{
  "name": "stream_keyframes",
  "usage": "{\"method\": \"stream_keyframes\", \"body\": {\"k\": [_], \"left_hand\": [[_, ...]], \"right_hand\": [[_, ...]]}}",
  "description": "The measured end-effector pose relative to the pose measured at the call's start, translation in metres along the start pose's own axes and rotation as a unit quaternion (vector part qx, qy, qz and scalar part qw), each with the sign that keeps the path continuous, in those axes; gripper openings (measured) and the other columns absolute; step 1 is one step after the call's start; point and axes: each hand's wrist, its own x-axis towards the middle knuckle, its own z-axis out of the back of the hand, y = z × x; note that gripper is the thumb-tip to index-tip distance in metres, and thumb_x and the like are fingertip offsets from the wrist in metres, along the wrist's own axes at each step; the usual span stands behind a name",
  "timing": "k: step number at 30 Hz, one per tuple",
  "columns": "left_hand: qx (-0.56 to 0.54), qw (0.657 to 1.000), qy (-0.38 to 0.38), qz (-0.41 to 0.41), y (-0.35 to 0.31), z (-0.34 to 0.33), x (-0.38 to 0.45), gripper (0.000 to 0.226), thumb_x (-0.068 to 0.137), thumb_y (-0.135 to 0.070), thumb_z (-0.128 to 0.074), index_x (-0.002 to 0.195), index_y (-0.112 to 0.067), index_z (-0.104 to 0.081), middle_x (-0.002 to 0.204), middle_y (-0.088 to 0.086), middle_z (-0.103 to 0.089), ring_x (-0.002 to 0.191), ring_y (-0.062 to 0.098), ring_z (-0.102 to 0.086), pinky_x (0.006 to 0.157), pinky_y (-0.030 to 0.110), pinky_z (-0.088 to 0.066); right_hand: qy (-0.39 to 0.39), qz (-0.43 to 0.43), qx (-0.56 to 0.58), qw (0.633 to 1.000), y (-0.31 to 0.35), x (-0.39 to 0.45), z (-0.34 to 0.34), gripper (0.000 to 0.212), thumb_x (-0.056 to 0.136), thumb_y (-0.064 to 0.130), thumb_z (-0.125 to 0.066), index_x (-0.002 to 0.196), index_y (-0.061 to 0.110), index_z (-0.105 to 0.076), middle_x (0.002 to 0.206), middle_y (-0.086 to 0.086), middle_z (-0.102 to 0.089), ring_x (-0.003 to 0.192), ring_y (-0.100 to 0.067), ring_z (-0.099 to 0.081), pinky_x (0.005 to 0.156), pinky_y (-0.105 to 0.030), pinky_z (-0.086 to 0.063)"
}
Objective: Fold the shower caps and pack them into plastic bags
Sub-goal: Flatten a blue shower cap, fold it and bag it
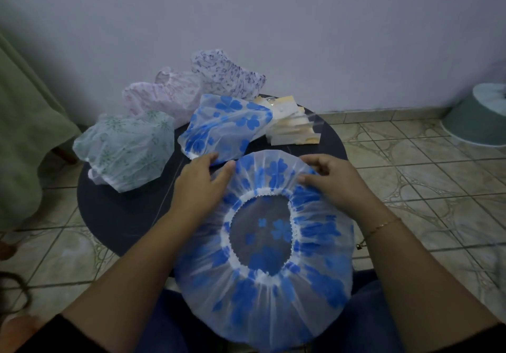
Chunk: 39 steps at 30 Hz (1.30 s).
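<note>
A blue-flowered shower cap (262,292) lies spread out, opening up, over the near edge of the round dark table (120,215) and my lap. My left hand (202,180) rests with straight fingers on the cap's far left rim. My right hand (331,177) lies on its far right rim, its fingertips pressing the gathered plastic. A second blue-flowered cap (224,125) sits just beyond my hands. A stack of clear plastic bags (290,125) lies behind it to the right.
Three more caps sit at the back of the table: a green-patterned one (128,147) at left, a pink one (164,95) behind it, and a purple one (227,76) against the wall. A green cloth (24,122) hangs at far left. A pale tub (482,117) stands on the tiled floor at right.
</note>
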Motion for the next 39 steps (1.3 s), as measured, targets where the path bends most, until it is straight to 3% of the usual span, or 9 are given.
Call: {"method": "stream_keyframes", "body": {"k": [2, 7, 10, 13, 20, 28, 33, 36, 39], "left_hand": [[-0.059, 0.995, 0.056, 0.057, 0.000, -0.003, 0.004, 0.059, 0.084, -0.063, -0.051, 0.128, -0.023, -0.054, 0.119, -0.006, -0.061, 0.106, 0.015, -0.058, 0.094, 0.041, -0.047], [-0.075, 0.993, 0.047, 0.076, 0.001, -0.005, 0.005, 0.030, 0.088, -0.045, -0.058, 0.071, -0.020, -0.058, 0.065, -0.003, -0.056, 0.062, 0.016, -0.053, 0.060, 0.031, -0.041], [-0.065, 0.994, 0.006, 0.089, 0.008, 0.001, 0.007, 0.037, 0.090, -0.045, -0.054, 0.067, -0.016, -0.052, 0.066, 0.002, -0.056, 0.064, 0.020, -0.054, 0.063, 0.036, -0.042], [-0.066, 0.992, -0.013, 0.103, 0.017, 0.005, 0.009, 0.028, 0.091, -0.044, -0.054, 0.074, -0.021, -0.056, 0.074, -0.002, -0.059, 0.071, 0.020, -0.056, 0.068, 0.035, -0.044], [-0.068, 0.991, -0.032, 0.114, 0.022, 0.010, 0.009, 0.018, 0.092, -0.041, -0.051, 0.087, -0.025, -0.058, 0.087, -0.004, -0.061, 0.079, 0.019, -0.057, 0.072, 0.035, -0.045], [-0.067, 0.989, -0.031, 0.132, 0.017, 0.012, 0.007, 0.017, 0.094, -0.032, -0.049, 0.093, -0.019, -0.059, 0.091, -0.001, -0.062, 0.076, 0.016, -0.055, 0.066, 0.032, -0.042], [-0.038, 0.998, 0.000, 0.059, 0.014, 0.013, 0.006, 0.043, 0.091, -0.006, -0.044, 0.130, -0.021, -0.054, 0.114, -0.004, -0.059, 0.105, 0.016, -0.057, 0.095, 0.031, -0.043], [-0.008, 0.999, -0.001, 0.042, 0.009, 0.013, 0.007, 0.029, 0.091, -0.021, -0.049, 0.115, -0.026, -0.063, 0.100, -0.009, -0.064, 0.099, 0.017, -0.060, 0.096, 0.038, -0.045], [-0.045, 0.998, -0.005, 0.053, 0.011, 0.013, 0.011, 0.026, 0.090, -0.045, -0.053, 0.082, -0.023, -0.064, 0.079, -0.006, -0.063, 0.079, 0.019, -0.061, 0.080, 0.040, -0.050]], "right_hand": [[0.021, 0.010, 0.015, 1.000, 0.000, 0.001, -0.005, 0.043, 0.082, 0.004, -0.069, 0.123, 0.010, -0.058, 0.105, 0.002, -0.062, 0.085, 0.005, -0.055, 0.065, -0.001, -0.045], [0.029, -0.037, -0.034, 0.998, -0.007, 0.006, -0.001, 0.050, 0.079, 0.037, -0.070, 0.124, 0.019, -0.058, 0.100, 0.004, -0.063, 0.092, -0.004, -0.058, 0.079, -0.017, -0.046], [0.031, -0.099, -0.034, 0.994, -0.010, 0.007, 0.009, 0.038, 0.079, 0.057, -0.060, 0.077, 0.020, -0.070, 0.074, 0.011, -0.068, 0.070, -0.003, -0.062, 0.066, -0.027, -0.049], [0.029, -0.097, -0.048, 0.994, -0.011, 0.007, 0.008, 0.054, 0.086, 0.049, -0.058, 0.045, 0.018, -0.040, 0.042, 0.008, -0.041, 0.042, -0.009, -0.043, 0.052, -0.025, -0.034], [0.072, -0.099, -0.021, 0.992, -0.003, 0.006, 0.002, 0.049, 0.075, 0.055, -0.065, 0.079, 0.007, -0.072, 0.083, -0.006, -0.073, 0.079, -0.021, -0.069, 0.075, -0.036, -0.053], [0.109, -0.090, 0.034, 0.989, -0.001, -0.002, 0.003, 0.037, 0.072, 0.046, -0.070, 0.085, 0.012, -0.076, 0.084, -0.002, -0.075, 0.082, -0.018, -0.071, 0.079, -0.033, -0.054], [0.069, -0.085, -0.003, 0.994, -0.003, 0.001, -0.005, 0.030, 0.082, 0.034, -0.069, 0.079, 0.004, -0.072, 0.079, -0.010, -0.073, 0.070, -0.016, -0.066, 0.068, -0.029, -0.053], [0.035, -0.084, -0.033, 0.995, -0.005, 0.003, -0.013, 0.045, 0.085, 0.038, -0.065, 0.071, -0.005, -0.058, 0.077, -0.027, -0.062, 0.065, -0.019, -0.051, 0.060, -0.027, -0.043], [-0.001, -0.093, -0.049, 0.994, -0.004, 0.006, -0.016, 0.037, 0.088, 0.039, -0.060, 0.069, 0.009, -0.050, 0.069, -0.013, -0.046, 0.061, -0.018, -0.042, 0.054, -0.026, -0.035]]}}
